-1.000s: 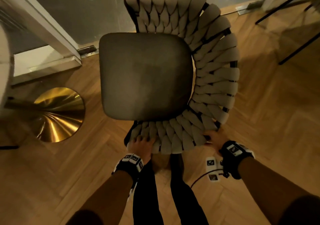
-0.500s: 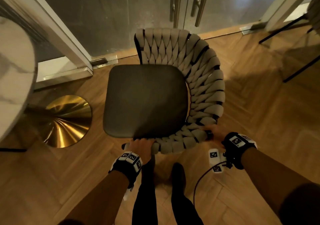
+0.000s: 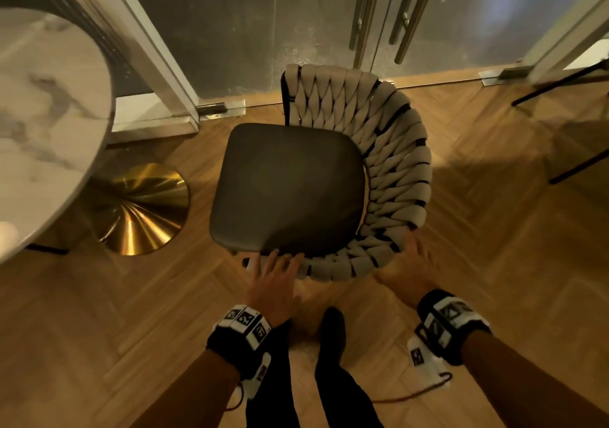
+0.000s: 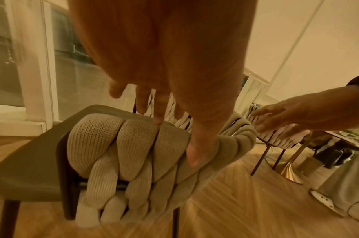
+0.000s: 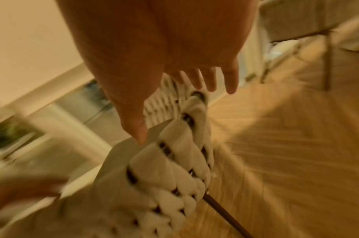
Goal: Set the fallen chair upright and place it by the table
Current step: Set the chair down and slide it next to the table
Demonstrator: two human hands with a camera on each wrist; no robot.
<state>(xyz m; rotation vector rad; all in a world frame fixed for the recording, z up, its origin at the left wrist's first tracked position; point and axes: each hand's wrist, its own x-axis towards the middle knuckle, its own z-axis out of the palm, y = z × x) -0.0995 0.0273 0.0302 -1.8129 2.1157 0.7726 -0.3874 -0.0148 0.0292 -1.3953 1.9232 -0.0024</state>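
Standing upright, chair [image 3: 290,187] just beyond both hands.

The chair [image 3: 290,187] has a smooth, matt dark seat and a back of thick, ribbed-knit beige cloth braided over a dark frame. The bench [image 3: 46,104] top is glossy veined marble on a shiny, brushed gold metal base [image 3: 138,210]. The floor [image 3: 494,246] is satin herringbone wood.

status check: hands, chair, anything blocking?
Left hand open, fingers straight at the woven backrest. Right hand open beside it. Grey-seated woven-back chair upright on the floor beside the round marble table. Nothing blocking.
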